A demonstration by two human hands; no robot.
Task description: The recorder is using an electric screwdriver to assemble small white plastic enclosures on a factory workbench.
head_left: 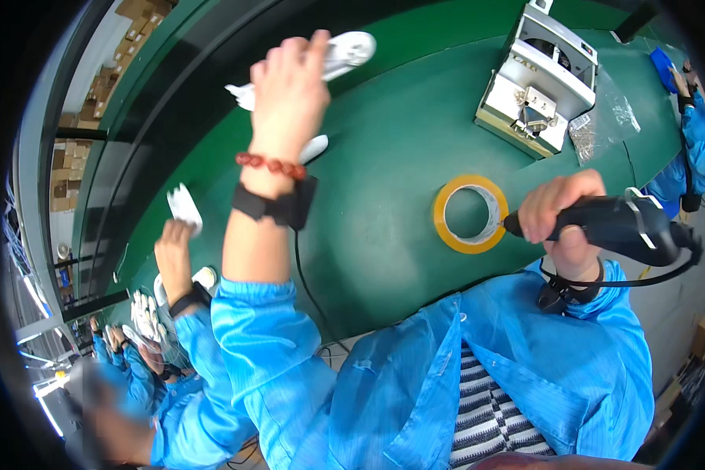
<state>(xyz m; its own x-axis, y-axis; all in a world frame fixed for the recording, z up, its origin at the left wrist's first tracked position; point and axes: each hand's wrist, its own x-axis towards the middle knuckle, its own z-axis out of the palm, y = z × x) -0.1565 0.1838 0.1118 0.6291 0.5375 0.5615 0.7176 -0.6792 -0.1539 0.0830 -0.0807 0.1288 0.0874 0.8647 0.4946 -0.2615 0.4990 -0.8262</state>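
Note:
At the far side of the green table my left hand [291, 90] is closed over a long white plastic part [351, 52], which sticks out on both sides of it. A red bead bracelet and a black wrist strap are on that arm. Just below this hand lies a smaller white piece [315, 148], partly hidden by the wrist. My right hand [560, 215] is wrapped round a black electric screwdriver [623, 229] with a cord, held level. Its tip points left, at the right edge of a roll of yellow tape [441, 219]; whether they touch I cannot tell.
A boxy screw feeder [533, 94] stands at the back right beside a clear plastic bag [615, 110]. At left, a co-worker's hand [175, 254] holds a white part [184, 207]. Another co-worker's hands [681, 82] hold something blue at far right. A black cord [309, 290] crosses the table.

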